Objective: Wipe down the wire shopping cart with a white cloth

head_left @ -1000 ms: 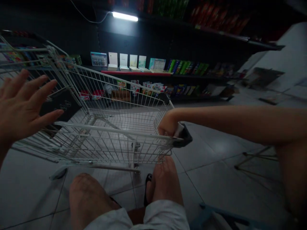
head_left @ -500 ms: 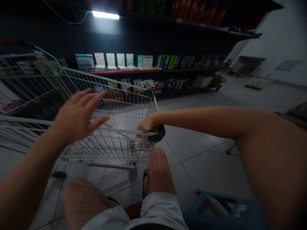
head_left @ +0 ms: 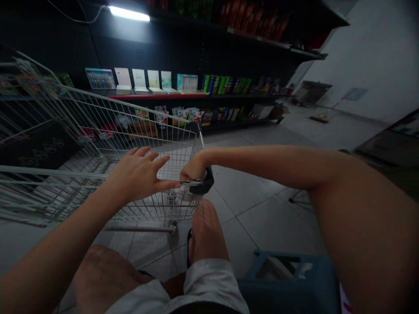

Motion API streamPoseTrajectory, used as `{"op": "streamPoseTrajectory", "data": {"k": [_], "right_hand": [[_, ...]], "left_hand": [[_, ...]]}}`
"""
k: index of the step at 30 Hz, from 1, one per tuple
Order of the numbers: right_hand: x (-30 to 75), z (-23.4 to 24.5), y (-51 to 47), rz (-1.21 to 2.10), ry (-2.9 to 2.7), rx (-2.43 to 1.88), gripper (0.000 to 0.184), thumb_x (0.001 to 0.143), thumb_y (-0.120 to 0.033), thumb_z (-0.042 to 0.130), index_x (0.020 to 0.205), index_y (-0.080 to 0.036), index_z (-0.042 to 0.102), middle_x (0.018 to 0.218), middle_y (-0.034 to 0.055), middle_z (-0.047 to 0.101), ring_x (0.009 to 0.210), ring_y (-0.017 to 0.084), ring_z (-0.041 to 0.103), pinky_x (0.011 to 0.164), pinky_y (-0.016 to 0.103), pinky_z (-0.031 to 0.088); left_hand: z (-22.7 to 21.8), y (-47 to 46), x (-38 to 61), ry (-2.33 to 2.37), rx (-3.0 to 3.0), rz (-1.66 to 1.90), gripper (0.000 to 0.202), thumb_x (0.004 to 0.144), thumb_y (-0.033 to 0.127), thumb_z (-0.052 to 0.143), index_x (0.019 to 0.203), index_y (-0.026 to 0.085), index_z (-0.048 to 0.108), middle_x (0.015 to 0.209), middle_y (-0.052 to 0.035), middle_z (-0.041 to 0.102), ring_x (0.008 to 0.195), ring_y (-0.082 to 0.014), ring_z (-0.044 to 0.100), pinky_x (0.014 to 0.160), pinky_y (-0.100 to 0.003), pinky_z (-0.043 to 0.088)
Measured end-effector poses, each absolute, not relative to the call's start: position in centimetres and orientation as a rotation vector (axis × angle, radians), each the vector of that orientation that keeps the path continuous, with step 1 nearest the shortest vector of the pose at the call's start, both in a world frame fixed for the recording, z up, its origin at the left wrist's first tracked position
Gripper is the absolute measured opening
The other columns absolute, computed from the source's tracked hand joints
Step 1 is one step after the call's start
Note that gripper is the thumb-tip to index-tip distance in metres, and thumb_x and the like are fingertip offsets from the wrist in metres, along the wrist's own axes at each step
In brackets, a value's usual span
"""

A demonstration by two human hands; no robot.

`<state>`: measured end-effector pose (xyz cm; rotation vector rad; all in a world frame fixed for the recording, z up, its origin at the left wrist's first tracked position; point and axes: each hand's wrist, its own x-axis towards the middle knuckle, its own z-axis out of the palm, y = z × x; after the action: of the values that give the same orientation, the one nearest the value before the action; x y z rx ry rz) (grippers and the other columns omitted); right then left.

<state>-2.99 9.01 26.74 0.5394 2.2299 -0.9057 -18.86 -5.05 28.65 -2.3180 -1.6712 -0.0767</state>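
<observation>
Head-camera view across a wire shopping cart [head_left: 108, 103], from left to right. Left of the cart, a dark mat [head_left: 39, 150] with round printed marks showed through the wires, and the cart's far corner was cut off by the edge of the frame. The left hand [head_left: 137, 172] was open, with fingers spread wide, above the cart's handle bar [head_left: 65, 171]. Its thumb lay just at the bar, but contact could not be made out. The right hand [head_left: 194, 171] was closed around the same bar beside a black plastic end cap [head_left: 207, 185], with its fingertips hidden from view. Behind the cart stood black shelves [head_left: 235, 102] bearing greeting cards [head_left: 139, 78] and packets [head_left: 188, 115], too dim and small to read. Below the cart were a bare knee [head_left: 206, 231], white shorts [head_left: 209, 283] and a partly hidden black sandal [head_left: 189, 248]. To the right of the cart, a blue plastic crate [head_left: 288, 283] was cut off by the lower edge of the frame. The right arm partly hid a thin metal stand [head_left: 299, 200]. A white wall [head_left: 369, 56] closed the view at far right.
</observation>
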Motion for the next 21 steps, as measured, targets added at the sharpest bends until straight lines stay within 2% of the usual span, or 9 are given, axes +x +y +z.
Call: {"op": "streamPoseTrajectory", "data": {"k": [3, 5, 7, 12, 17, 19, 21], "right_hand": [[-3.1, 29.6, 9.6, -0.822, 2.119, 0.465, 0.009, 0.076, -0.013, 0.059, 0.08, -0.013, 0.067, 0.061, -0.004, 0.057, 0.057, 0.009, 0.05, 0.055, 0.022, 0.042], [-3.0, 31.3, 9.9, -0.855, 2.174, 0.4, 0.007, 0.077, -0.016, 0.059, 0.078, -0.014, 0.065, 0.06, -0.0045, 0.055, 0.055, 0.007, 0.048, 0.054, 0.021, 0.04], [-3.0, 31.6, 9.7, -0.843, 2.228, 0.361, 0.005, 0.077, -0.018, 0.06, 0.077, -0.014, 0.064, 0.06, -0.0049, 0.055, 0.054, 0.007, 0.048, 0.053, 0.02, 0.04], [-3.1, 29.9, 8.3, -0.682, 2.342, 0.427, 0.014, 0.072, -0.006, 0.052, 0.076, -0.014, 0.062, 0.064, -0.0046, 0.058, 0.058, 0.007, 0.051, 0.055, 0.02, 0.04], [-1.5, 32.8, 7.5, -0.852, 2.446, 0.366, 0.015, 0.074, -0.007, 0.049, 0.08, -0.013, 0.061, 0.064, -0.0046, 0.056, 0.057, 0.007, 0.05, 0.055, 0.019, 0.04], [0.1, 33.4, 7.0, -0.849, 2.609, 0.267, 0.019, 0.076, -0.006, 0.05, 0.088, -0.013, 0.063, 0.072, -0.0028, 0.061, 0.063, 0.007, 0.053, 0.062, 0.02, 0.043], [2.0, 32.4, 6.3, -0.747, 2.876, 0.124, 0.023, 0.08, -0.007, 0.051, 0.098, -0.014, 0.065, 0.089, 0.0016, 0.067, 0.079, 0.01, 0.059, 0.076, 0.023, 0.047]], "left_hand": [[28.7, -5.0, -19.1, -1.675, -2.338, -0.057, 0.088, 0.082, 0.083, 0.024, 0.137, 0.023, 0.056, 0.123, -0.0124, 0.069, 0.121, -0.0332, 0.056, 0.102, -0.046, 0.039], [28.7, -5.1, -19.3, -1.672, -2.353, -0.042, 0.087, 0.082, 0.083, 0.024, 0.136, 0.024, 0.056, 0.121, -0.0114, 0.07, 0.12, -0.0323, 0.058, 0.101, -0.044, 0.04], [28.7, -5.1, -19.5, -1.668, -2.356, -0.028, 0.088, 0.082, 0.084, 0.024, 0.136, 0.024, 0.056, 0.12, -0.0115, 0.07, 0.118, -0.0321, 0.059, 0.1, -0.044, 0.041], [28.8, -5.1, -20.0, -1.683, -2.344, 0.004, 0.09, 0.083, 0.083, 0.023, 0.137, 0.02, 0.057, 0.124, -0.0133, 0.069, 0.12, -0.0323, 0.059, 0.101, -0.044, 0.042], [28.8, -5.8, -21.0, -1.683, -2.375, 0.03, 0.089, 0.082, 0.083, 0.026, 0.136, 0.019, 0.058, 0.126, -0.0137, 0.068, 0.12, -0.0333, 0.059, 0.099, -0.045, 0.045], [28.8, -6.2, -21.7, -1.688, -2.374, 0.027, 0.09, 0.082, 0.083, 0.027, 0.136, 0.019, 0.058, 0.127, -0.0138, 0.067, 0.119, -0.0332, 0.06, 0.098, -0.045, 0.045], [28.8, -6.5, -22.4, -1.706, -2.361, 0.029, 0.09, 0.08, 0.084, 0.03, 0.138, 0.02, 0.057, 0.127, -0.0137, 0.067, 0.117, -0.0333, 0.061, 0.096, -0.044, 0.046]]}}
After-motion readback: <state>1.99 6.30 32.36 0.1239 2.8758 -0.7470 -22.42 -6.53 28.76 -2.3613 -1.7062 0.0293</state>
